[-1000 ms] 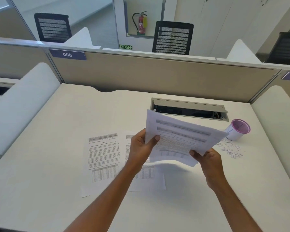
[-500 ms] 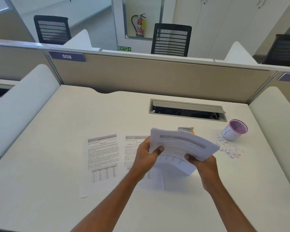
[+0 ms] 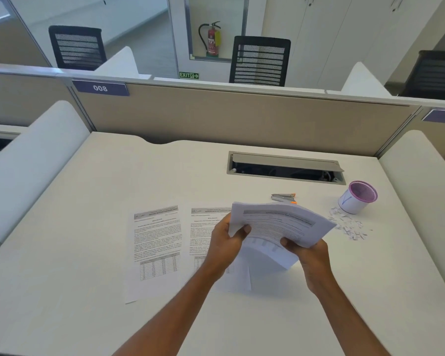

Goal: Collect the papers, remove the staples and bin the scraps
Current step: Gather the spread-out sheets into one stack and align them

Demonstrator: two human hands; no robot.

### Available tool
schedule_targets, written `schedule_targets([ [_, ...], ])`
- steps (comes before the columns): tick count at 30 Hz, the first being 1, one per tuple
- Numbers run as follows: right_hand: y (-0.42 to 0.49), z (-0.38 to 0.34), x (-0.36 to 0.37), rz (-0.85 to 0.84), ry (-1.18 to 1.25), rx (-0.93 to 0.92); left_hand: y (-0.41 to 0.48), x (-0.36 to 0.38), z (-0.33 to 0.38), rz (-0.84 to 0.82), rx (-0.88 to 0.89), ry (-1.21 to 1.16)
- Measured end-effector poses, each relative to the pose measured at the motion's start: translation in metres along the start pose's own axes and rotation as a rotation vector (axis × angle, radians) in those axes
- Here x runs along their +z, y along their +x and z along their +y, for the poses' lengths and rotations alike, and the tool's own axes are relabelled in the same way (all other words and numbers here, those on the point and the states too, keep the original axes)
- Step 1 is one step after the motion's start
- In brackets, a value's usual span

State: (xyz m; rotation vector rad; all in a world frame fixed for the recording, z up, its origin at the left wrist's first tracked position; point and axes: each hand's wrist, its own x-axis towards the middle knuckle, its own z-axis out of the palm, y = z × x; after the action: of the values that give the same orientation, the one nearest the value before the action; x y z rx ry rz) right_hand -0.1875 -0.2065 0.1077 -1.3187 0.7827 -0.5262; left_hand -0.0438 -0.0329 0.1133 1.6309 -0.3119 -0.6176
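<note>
At frame centre I see my left hand and right hand both gripping a bowed sheaf of papers above the desk.

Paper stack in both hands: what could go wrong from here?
1. The paper stack is bowed and pinched only at its near edge by the left hand and right hand; sheets could slip or fan out.
2. Loose paper scraps lie on the desk beside the purple mesh cup; a sweep of the stack could scatter them.
3. The stapler sits just behind the stack, easily knocked.
</note>
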Motion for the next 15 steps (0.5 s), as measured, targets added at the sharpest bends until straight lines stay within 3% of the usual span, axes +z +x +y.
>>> schedule_targets([
  [15, 0.009, 0.012, 0.005, -0.010, 0.004, 0.046, 0.000, 0.002, -0.002, 0.033, -0.020, -0.059],
])
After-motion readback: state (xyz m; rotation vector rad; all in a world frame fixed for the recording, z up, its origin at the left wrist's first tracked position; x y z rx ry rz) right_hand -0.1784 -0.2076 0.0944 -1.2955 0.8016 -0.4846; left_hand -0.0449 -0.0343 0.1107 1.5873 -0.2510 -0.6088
